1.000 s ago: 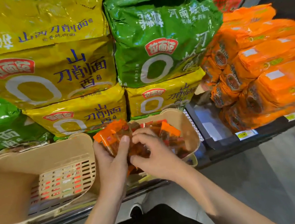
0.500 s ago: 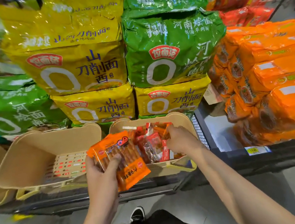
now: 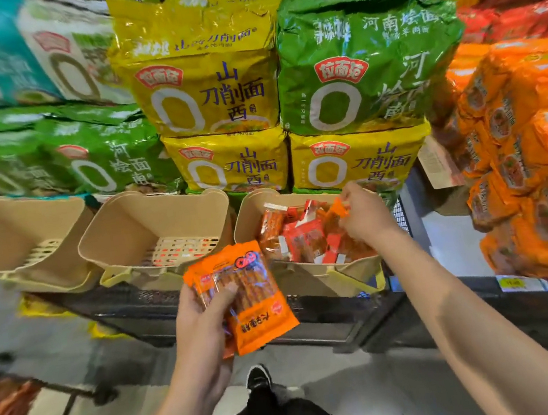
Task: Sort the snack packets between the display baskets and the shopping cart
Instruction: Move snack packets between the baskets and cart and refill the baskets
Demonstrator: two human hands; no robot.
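The left hand grips a stack of orange packets in front of the baskets, thumb across the top; how many it holds is hidden. The right hand reaches into the right basket, pinching one packet above the heap. The middle basket has open room inside. The left edge is blurred.

This is a shop aisle. Big yellow noodle packs and green noodle packs are stacked high at the far side, with orange packs piled on the right above a price tag. Beige display baskets sit in a row on a dark wire shelf.
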